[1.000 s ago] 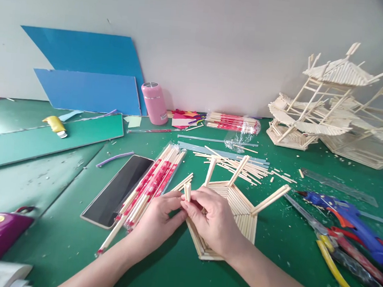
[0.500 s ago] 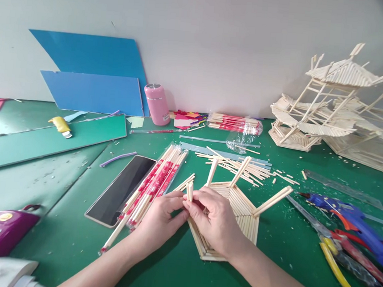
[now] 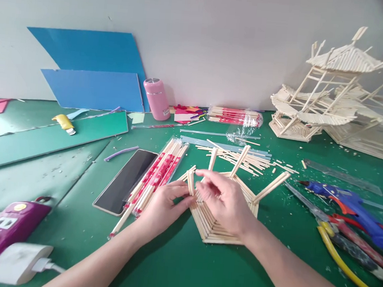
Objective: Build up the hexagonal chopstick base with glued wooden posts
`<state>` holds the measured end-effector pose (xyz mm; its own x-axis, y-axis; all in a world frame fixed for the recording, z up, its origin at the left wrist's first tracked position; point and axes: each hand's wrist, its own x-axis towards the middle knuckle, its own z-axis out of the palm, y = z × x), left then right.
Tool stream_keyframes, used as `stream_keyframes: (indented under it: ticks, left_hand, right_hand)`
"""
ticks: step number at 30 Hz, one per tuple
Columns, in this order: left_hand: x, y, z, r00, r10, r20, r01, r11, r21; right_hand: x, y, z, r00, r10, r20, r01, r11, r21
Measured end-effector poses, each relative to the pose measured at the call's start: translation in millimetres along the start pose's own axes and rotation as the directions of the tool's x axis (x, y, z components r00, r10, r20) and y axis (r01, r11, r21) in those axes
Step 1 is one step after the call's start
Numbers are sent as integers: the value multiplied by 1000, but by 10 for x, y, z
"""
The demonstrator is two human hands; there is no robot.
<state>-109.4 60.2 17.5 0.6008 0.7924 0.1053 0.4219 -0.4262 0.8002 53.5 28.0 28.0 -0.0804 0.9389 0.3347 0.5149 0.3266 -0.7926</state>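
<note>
L hand (image 3: 162, 203) pinches short sticks (image 3: 190, 183) upright at rim of stick base (image 3: 217, 228) on mat; R hand (image 3: 223, 200) half-open, fingertips at sticks, holding nothing I can see. Risk: pinch slips, sticks tip or splay off rim; R wrist resting on base could crack its slats.

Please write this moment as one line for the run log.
left hand: pinches short stick | right hand: fingers open, beside stick | under hands: stick model | surface: green mat
</note>
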Motion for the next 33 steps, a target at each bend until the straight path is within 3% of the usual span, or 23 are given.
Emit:
stream_keyframes:
  ticks: [5,16,23,33]
  left_hand:
    - [2,0,3,1000,-27,2,27,999,-18]
    - [24,-2,15,1000,9,-30,-12,997,-72]
    - [10,-34,6,999,-30,-30,29,999,-24]
    - [18,-65,26,999,-40,-32,36,993,-112]
  right_hand:
    - [-24,43,-148,999,-2,-41,1,1000,-19]
    - [10,40,44,995,-69,71,65,997,47]
    - [58,43,116,995,-89,49,84,993,79]
    - [55,73,156,995,-98,19,95,988,120]
